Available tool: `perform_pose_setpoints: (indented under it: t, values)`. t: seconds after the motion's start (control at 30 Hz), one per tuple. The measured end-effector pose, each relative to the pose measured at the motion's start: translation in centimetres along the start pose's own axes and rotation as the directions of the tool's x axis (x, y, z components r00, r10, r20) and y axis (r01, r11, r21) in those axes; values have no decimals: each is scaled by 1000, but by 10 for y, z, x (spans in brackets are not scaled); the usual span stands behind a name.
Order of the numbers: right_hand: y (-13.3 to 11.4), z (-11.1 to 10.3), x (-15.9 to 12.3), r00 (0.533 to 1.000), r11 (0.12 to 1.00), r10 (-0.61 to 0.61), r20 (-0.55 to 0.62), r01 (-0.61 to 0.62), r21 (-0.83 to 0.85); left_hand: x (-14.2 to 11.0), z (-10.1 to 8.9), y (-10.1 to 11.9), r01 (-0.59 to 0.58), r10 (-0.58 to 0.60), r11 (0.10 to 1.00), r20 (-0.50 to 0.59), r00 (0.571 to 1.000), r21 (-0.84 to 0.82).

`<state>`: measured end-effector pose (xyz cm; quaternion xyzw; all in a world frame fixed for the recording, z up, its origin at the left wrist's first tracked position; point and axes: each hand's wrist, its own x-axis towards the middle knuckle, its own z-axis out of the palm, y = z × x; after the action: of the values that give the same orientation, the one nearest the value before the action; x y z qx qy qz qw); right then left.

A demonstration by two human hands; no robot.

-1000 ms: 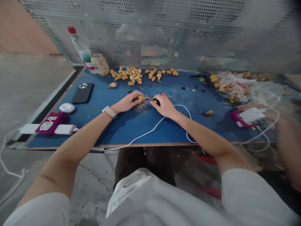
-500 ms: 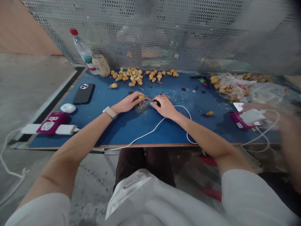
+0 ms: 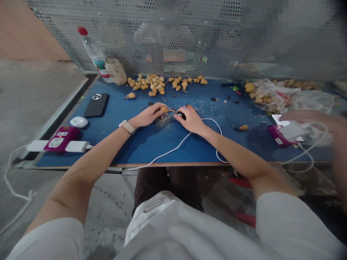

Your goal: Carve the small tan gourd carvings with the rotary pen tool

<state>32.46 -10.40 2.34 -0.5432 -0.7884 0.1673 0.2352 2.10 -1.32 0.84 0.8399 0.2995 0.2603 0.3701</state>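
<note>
My left hand (image 3: 152,115), with a pale band on its wrist, is closed on a small tan gourd (image 3: 164,109) above the blue table (image 3: 159,144). Facing it, my right hand (image 3: 192,120) is wrapped round a small black rotary tool (image 3: 181,115), partly hidden by the fingers. Its thin metal tip (image 3: 172,110) points at the gourd's stem end; whether they touch I cannot tell. From under my right hand a white cable (image 3: 173,149) runs to the table's front edge. Pale dust (image 3: 207,107) and an orange object (image 3: 191,107) lie just beyond that hand.
Several small gourds (image 3: 153,83) line the back, beside a plastic bottle (image 3: 96,57) and a jar (image 3: 116,71). At left are a phone (image 3: 97,105), a white case (image 3: 78,122) and a purple power strip (image 3: 61,139). Another person's blurred hand (image 3: 306,116) is at right.
The view has tilted slightly. Both my hands keep their grip and place, the gourd and tool still facing each other. The other person's hand at right has shifted a little.
</note>
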Motion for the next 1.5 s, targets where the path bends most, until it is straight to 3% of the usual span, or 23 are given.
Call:
perform_pose_setpoints:
  t: [1.5]
  values:
    - [8,5,3,999,998,-26,-34,27,48,2,1,0,-1,1,1000,18,1000,-12]
